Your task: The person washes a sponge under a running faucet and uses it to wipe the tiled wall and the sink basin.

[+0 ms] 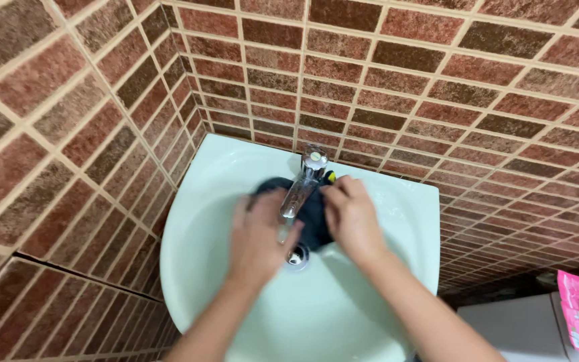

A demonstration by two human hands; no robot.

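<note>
The dark cloth [313, 214] lies bunched in the sink [397, 221] at mid-frame, under the tap [305, 181] and just above the drain [297, 257]. The left hand [259, 234] presses on it, fingers blurred, and the right hand [350, 218] pinches its upper edge with curled fingers.

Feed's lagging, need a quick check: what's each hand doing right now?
Left hand: closed on the dark cloth under the tap.
Right hand: gripping the same cloth over the sink.
</note>
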